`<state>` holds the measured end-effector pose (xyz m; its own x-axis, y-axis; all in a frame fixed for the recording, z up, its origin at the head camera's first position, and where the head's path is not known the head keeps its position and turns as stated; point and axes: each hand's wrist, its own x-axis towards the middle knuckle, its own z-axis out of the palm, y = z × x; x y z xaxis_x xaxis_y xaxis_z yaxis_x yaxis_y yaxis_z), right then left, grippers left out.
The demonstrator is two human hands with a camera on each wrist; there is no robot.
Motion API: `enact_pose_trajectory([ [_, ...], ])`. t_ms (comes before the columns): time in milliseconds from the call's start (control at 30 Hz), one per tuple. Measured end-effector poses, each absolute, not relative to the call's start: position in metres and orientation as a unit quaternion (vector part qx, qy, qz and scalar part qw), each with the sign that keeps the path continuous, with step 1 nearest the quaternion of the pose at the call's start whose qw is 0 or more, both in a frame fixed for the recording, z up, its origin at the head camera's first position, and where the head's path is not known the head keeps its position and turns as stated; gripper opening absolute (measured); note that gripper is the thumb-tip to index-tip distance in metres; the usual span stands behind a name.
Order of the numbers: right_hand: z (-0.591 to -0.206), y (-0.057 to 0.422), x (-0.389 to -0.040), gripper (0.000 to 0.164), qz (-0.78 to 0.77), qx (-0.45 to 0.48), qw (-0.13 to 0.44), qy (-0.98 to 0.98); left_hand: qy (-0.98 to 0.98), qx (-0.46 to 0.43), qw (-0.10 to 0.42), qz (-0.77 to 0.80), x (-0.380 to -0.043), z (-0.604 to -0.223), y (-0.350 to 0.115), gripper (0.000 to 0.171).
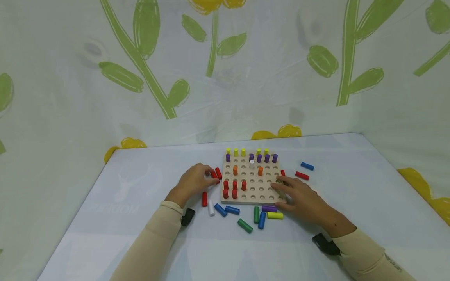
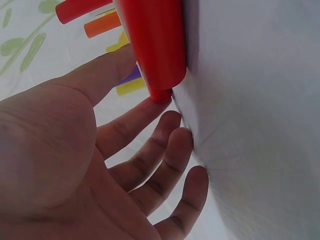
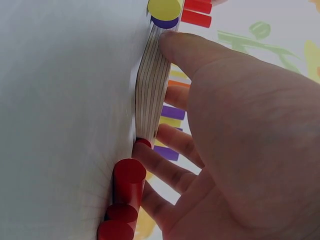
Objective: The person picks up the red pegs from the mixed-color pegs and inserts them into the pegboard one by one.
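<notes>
As left hand pinches red peg mid-frame, right hand spreads at board; pickup stage, seemingly; calls for clean lift.

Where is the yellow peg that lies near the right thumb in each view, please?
Head: the yellow peg is right of centre, below the board, beside a lying purple peg.
Left wrist: that peg is not in it.
Right wrist: at the top edge, its round end directly above the purple one.
Shared landmark: the green leaf drawings, visible in all three.
</notes>
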<state>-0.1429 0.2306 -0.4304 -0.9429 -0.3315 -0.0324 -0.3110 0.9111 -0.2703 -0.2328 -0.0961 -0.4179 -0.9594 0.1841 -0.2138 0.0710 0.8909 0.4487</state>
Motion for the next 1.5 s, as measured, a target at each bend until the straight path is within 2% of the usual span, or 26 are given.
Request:
enact_pose_trajectory([
  [1067,-0.4273,0.2312,-0.1405,0.064,-0.129,-0.166,0.029,0.977,0.96,0.074,0.117,0.242,-0.2323,-0.4149,-0.0936,0.045],
  [1500,-0.4296,0.2305,-0.1424,0.064,-0.138,-0.171,0.027,0.975,0.949,0.081,0.13,0.274,-0.2305,-0.4137,-0.0929,0.04],
])
